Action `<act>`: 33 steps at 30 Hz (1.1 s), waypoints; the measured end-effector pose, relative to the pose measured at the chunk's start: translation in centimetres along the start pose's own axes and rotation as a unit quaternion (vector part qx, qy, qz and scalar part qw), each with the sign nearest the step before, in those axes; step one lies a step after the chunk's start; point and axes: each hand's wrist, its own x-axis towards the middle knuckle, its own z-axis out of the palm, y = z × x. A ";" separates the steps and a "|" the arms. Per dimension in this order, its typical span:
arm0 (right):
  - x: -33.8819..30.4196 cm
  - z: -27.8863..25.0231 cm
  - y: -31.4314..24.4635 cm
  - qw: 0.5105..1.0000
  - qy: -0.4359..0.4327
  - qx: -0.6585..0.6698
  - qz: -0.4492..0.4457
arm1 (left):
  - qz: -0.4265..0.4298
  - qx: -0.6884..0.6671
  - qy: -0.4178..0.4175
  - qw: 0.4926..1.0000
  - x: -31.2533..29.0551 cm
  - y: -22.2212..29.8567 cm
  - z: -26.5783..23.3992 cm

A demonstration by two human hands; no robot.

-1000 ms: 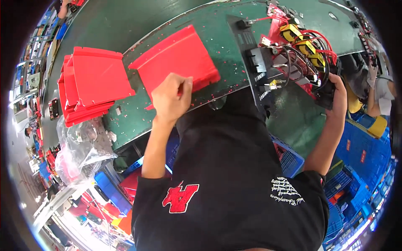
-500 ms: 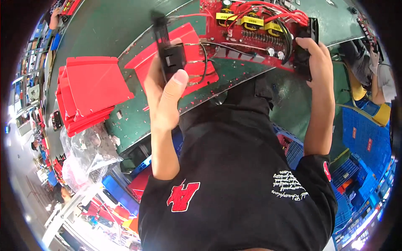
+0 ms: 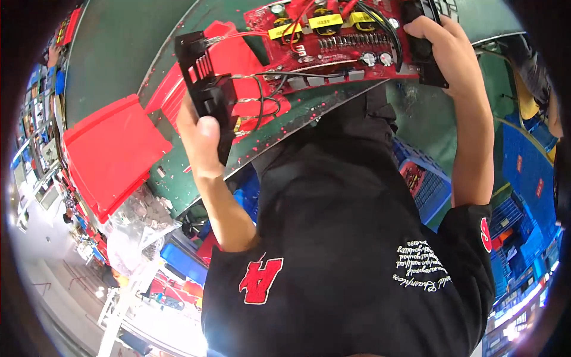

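My left hand is closed round a black slotted end panel, its thumb pressed on the lower part. Red and black wires run from this panel to a red circuit board, which carries yellow-wrapped coils and several capacitors. At the board's right end, my right hand grips another black end panel, thumb on its near face and the other fingers mostly behind it. The board's far edge is cut off by the top of the picture. Under the wires lies a bent red sheet-metal panel.
A stack of red sheet-metal panels rests on the green table at the left. Beside it hangs a crumpled clear plastic bag. Blue crates stand at the right, and small red scraps dot the table's near edge.
My left hand has moved left with its end panel, which now shows its slots. The board appears further left and higher. My right hand still grips the other end panel.
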 end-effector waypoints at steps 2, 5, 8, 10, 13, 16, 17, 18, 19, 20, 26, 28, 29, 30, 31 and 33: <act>-0.5 0.7 -1.0 1.000 0.022 -0.009 0.012 | 0.022 0.003 0.016 1.000 -0.3 -0.3 0.3; -2.2 2.1 -4.4 0.997 0.068 -0.040 0.020 | 0.016 -0.005 0.009 1.000 -0.1 -0.6 -0.3; -2.4 2.7 -5.3 0.997 0.038 -0.069 0.021 | 0.025 0.001 0.015 1.000 -0.2 -0.6 -0.3; -2.2 2.7 -5.2 0.998 0.013 -0.064 0.013 | 0.040 0.016 0.010 0.999 -0.1 -0.4 -0.4; -2.3 2.5 -5.0 0.998 -0.006 -0.054 0.007 | 0.028 0.008 0.008 1.000 -0.5 -0.3 -0.6; -2.3 2.9 -6.1 0.994 0.017 -0.108 0.003 | 0.015 -0.002 0.031 0.999 -0.7 -0.7 -0.3; -1.6 2.3 -5.5 0.994 0.020 -0.106 -0.005 | 0.019 -0.002 0.033 0.999 -0.5 -0.6 0.2; 0.0 1.9 -3.7 0.992 -0.038 -0.112 -0.032 | 0.023 0.005 0.052 0.998 -1.0 -0.6 0.2; 0.7 1.1 -2.5 0.988 -0.073 -0.124 -0.052 | 0.011 0.004 0.037 0.999 -1.2 -0.6 0.2; 0.8 1.2 -2.5 0.990 -0.079 -0.096 -0.062 | 0.023 0.018 0.040 0.999 -1.2 -0.5 0.4; 1.3 1.8 -3.3 0.982 -0.030 -0.171 -0.076 | 0.030 0.058 0.019 0.998 -1.0 0.3 1.0; 1.6 1.5 -3.2 0.982 -0.048 -0.174 -0.052 | 0.034 0.060 0.017 0.997 -1.1 0.4 0.9; 2.1 1.2 -2.8 0.985 -0.063 -0.154 -0.041 | 0.038 0.062 0.012 0.997 -1.0 0.4 0.9; 2.3 1.1 -2.7 0.988 -0.078 -0.133 -0.031 | 0.038 0.061 0.012 0.997 -1.0 0.4 0.9; 2.2 1.2 -2.8 0.988 -0.077 -0.134 -0.030 | 0.040 0.060 0.013 0.997 -0.9 0.5 1.0; 1.7 1.7 -3.4 0.987 -0.051 -0.151 -0.025 | 0.043 0.058 0.014 0.997 -0.8 0.5 1.0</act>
